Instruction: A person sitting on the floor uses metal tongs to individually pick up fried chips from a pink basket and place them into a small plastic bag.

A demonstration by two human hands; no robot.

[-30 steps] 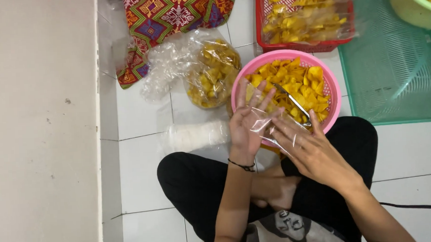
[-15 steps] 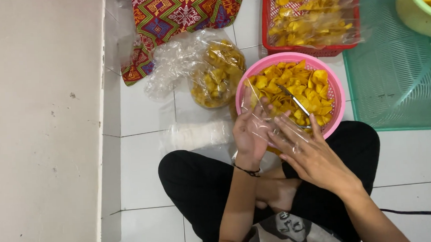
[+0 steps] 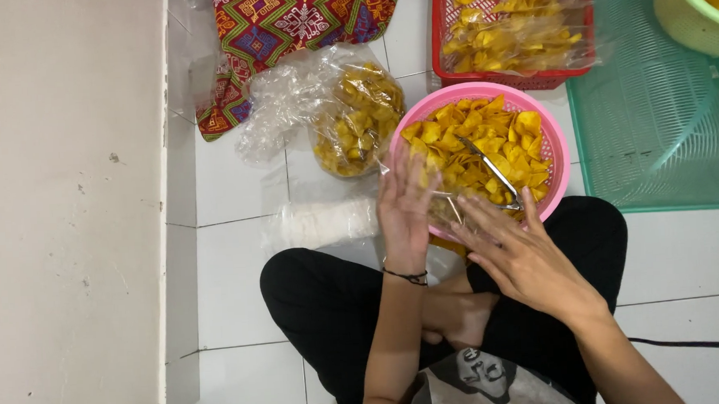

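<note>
I sit cross-legged on white floor tiles. My left hand (image 3: 407,208) and my right hand (image 3: 517,248) hold a clear thin plastic bag (image 3: 449,210) between them, fingers spread flat against it, right at the near rim of a pink bowl (image 3: 558,149). The bowl is full of yellow chips (image 3: 470,145), and metal tongs (image 3: 491,172) lie on top of them. A black band circles my left wrist.
A clear bag of chips (image 3: 356,121) lies left of the bowl. A stack of flat plastic bags (image 3: 324,224) rests on the tiles. A red basket (image 3: 524,78) with bagged chips, a green mat (image 3: 663,132), a green tub (image 3: 695,18), patterned cloth (image 3: 287,27) and a wall (image 3: 69,215) surround me.
The view has shifted a little to the left. Both hands have stayed at the bowl's near rim, working the clear bag between them; my left hand's fingers now stand straighter.
</note>
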